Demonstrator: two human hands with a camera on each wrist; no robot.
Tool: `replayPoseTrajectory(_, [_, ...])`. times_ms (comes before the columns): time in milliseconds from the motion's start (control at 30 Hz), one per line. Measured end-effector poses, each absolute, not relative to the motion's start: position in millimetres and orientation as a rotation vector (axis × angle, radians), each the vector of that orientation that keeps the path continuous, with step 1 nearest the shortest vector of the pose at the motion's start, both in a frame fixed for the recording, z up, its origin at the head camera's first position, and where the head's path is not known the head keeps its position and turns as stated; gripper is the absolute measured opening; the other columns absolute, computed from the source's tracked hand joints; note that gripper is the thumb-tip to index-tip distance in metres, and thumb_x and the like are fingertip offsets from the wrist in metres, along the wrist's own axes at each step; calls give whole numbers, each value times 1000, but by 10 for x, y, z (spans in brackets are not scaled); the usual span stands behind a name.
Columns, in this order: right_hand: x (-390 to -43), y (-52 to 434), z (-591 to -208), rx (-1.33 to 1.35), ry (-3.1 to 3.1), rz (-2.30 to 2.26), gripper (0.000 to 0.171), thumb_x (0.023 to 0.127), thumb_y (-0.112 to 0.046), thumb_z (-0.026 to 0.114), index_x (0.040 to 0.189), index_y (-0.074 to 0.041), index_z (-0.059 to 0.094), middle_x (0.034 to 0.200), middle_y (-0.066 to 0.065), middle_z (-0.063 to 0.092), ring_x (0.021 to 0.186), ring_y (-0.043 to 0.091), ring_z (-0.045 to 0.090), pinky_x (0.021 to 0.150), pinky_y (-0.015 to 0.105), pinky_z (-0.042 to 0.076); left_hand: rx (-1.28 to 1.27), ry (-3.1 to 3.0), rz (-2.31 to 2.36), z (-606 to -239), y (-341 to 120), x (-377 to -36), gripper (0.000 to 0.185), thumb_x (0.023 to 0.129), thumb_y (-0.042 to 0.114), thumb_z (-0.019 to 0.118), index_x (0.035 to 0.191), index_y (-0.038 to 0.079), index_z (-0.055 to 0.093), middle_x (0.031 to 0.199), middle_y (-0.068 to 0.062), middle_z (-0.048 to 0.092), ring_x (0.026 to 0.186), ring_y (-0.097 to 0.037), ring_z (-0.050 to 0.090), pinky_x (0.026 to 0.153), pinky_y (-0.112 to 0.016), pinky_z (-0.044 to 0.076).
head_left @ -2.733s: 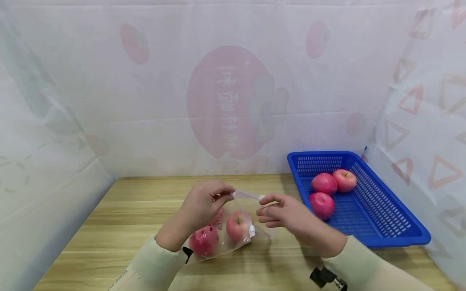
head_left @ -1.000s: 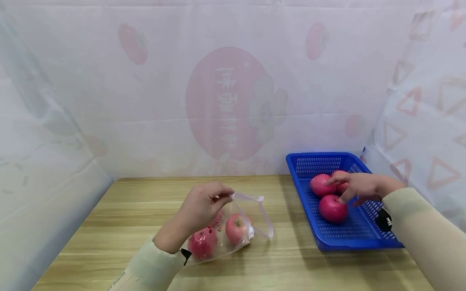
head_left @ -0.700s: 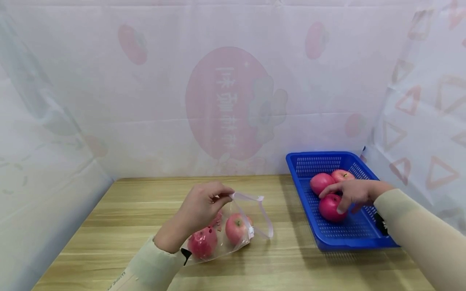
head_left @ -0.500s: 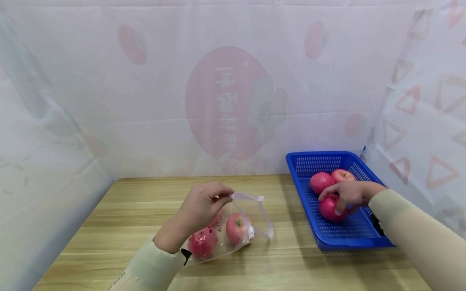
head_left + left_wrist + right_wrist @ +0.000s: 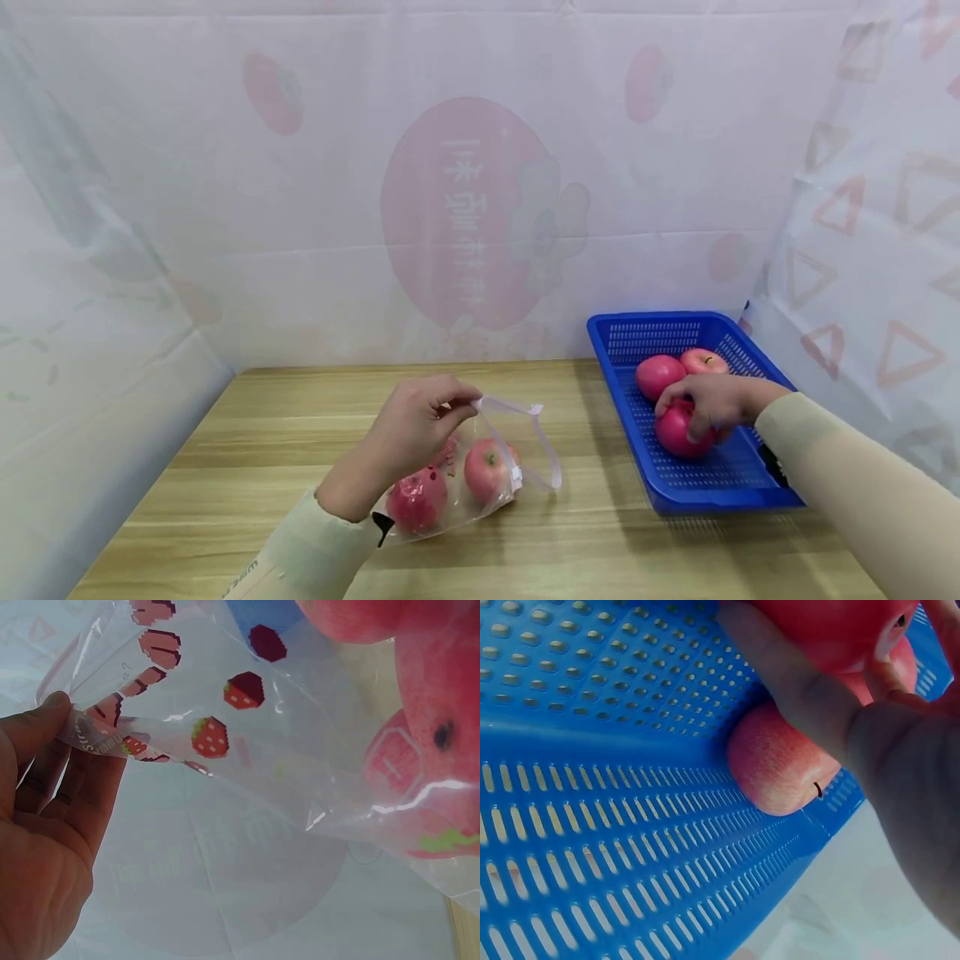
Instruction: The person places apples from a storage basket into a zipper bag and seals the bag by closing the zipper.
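My left hand (image 5: 416, 421) pinches the upper edge of a clear zip bag (image 5: 467, 510) between thumb and fingers. The bag leans on the table with its mouth spread toward the right. Inside it are a dark red apple (image 5: 417, 502) and a paler one (image 5: 486, 473); printed strawberries (image 5: 210, 738) show on the film in the left wrist view. Over in the blue basket (image 5: 720, 500), my right hand (image 5: 720, 402) grips the front red apple (image 5: 677, 429), thumb on the near side and fingers over its top. Part of that apple is hidden by the hand.
Behind the gripped apple sit two more, a red apple (image 5: 658, 377) and a lighter one with a stem (image 5: 705, 362). Pale printed cloth (image 5: 315, 208) rises behind and at both sides of the wooden table (image 5: 292, 417).
My right hand has left the bag's mouth, crossed to the basket, and curled round the front apple, which has shifted slightly right. The left hand keeps its pinch on the bag.
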State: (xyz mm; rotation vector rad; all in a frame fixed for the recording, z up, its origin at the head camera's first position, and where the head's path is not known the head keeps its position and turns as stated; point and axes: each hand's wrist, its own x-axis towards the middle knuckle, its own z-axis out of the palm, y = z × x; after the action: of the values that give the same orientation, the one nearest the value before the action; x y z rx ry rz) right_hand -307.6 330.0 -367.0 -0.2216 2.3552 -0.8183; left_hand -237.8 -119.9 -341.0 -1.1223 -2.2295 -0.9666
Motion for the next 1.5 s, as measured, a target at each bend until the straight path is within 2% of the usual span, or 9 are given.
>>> replayPoseTrajectory(100, [-3070, 3323, -3648, -290, 2381, -866, 55, 67, 9, 74, 117, -15, 66, 128, 22, 42, 105, 39, 47, 71, 46, 56, -1115, -2232, -964, -3411, -1196, -2372, 15, 82, -4, 79, 94, 4, 76, 89, 1, 71, 76, -8, 66, 68, -24, 57])
replayPoseTrajectory(167, [-3059, 3344, -3617, -315, 2389, -929, 54, 68, 6, 76, 117, -15, 67, 135, 24, 34, 107, 40, 46, 72, 46, 56, -1111, -2235, -965, -3409, -1195, -2368, 15, 82, -4, 79, 94, 4, 76, 89, 1, 71, 77, -8, 66, 68, -24, 57])
replayPoseTrajectory(333, [-3035, 3404, -3514, -363, 2358, -1152, 53, 73, 1, 78, 123, -11, 65, 141, 25, 26, 105, 40, 50, 71, 49, 56, -1097, -2253, -970, -3396, -1195, -2363, 15, 83, -3, 79, 94, 5, 76, 90, 2, 71, 78, -8, 66, 69, -24, 57])
replayPoseTrajectory(533, [-3006, 3394, -3452, -485, 2072, -1522, 51, 83, 8, 68, 131, -1, 54, 139, 27, 42, 110, 43, 55, 84, 58, 53, -1090, -2264, -969, -3393, -1196, -2364, 15, 83, -3, 79, 95, 5, 76, 90, 3, 71, 79, -8, 66, 69, -24, 57])
replayPoseTrajectory(767, [-2805, 3081, -3319, -628, 1838, -1811, 46, 89, 7, 59, 131, -13, 57, 137, 15, 51, 116, 41, 54, 87, 60, 51, -1089, -2266, -969, -3386, -1193, -2366, 15, 83, -2, 79, 95, 6, 76, 90, 4, 71, 78, -7, 66, 69, -24, 57])
replayPoseTrajectory(900, [-2625, 2748, -3277, -656, 1671, -1930, 46, 89, 8, 56, 129, -16, 57, 138, 14, 51, 119, 40, 54, 88, 61, 50, -1092, -2259, -963, -3384, -1191, -2368, 14, 84, -2, 79, 95, 6, 76, 90, 3, 71, 78, -7, 66, 69, -24, 57])
replayPoseTrajectory(1133, [-2332, 2223, -3393, -506, 1413, -2044, 46, 91, 8, 51, 133, -12, 50, 143, 19, 42, 123, 46, 50, 90, 68, 42, -1093, -2253, -951, -3369, -1180, -2372, 14, 83, -2, 79, 95, 6, 76, 90, 3, 71, 79, -8, 66, 69, -24, 57])
replayPoseTrajectory(1267, [-2252, 1991, -3485, -343, 1392, -2063, 45, 93, 4, 52, 135, -12, 47, 145, 23, 38, 121, 48, 51, 89, 67, 44, -1098, -2255, -947, -3362, -1174, -2371, 15, 83, -2, 79, 95, 6, 76, 90, 4, 71, 79, -8, 66, 70, -25, 57])
replayPoseTrajectory(1500, [-2188, 1636, -3613, -174, 1487, -2121, 49, 94, -1, 60, 140, -9, 44, 142, 25, 39, 110, 40, 58, 87, 62, 49, -1108, -2256, -957, -3387, -1185, -2360, 17, 82, -2, 80, 96, 7, 77, 90, 4, 71, 79, -7, 65, 70, -25, 57])
